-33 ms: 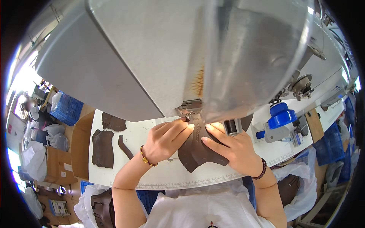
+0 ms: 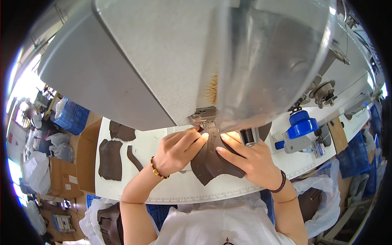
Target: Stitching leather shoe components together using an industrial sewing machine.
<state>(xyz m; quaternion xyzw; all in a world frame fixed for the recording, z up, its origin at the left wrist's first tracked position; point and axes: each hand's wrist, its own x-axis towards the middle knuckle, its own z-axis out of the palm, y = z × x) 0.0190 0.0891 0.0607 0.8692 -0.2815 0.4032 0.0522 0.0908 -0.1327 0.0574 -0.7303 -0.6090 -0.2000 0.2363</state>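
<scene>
A dark brown leather-like cut piece (image 2: pixel 214 163) lies under the head of a sewing machine (image 2: pixel 155 61), its upper part hidden by the machine. My left hand (image 2: pixel 179 149) is closed on the piece's left edge, thumb and fingers pinched together close beside the metal presser foot area (image 2: pixel 204 116). Flat on the piece's right side rests my right hand (image 2: pixel 249 159), with its fingers spread. A small dark roller in a metal bracket (image 2: pixel 248 136) stands just above that hand. Whatever the left fingertips press against is partly covered by the fingers.
More brown cut pieces (image 2: pixel 110 161) and a curved brown strip (image 2: pixel 134 158) lie on the white table (image 2: pixel 163 192) to the left. At right stands a blue thread guide or holder (image 2: pixel 301 124). Cardboard boxes (image 2: pixel 63 177) and blue crates (image 2: pixel 72 116) are on the floor at left.
</scene>
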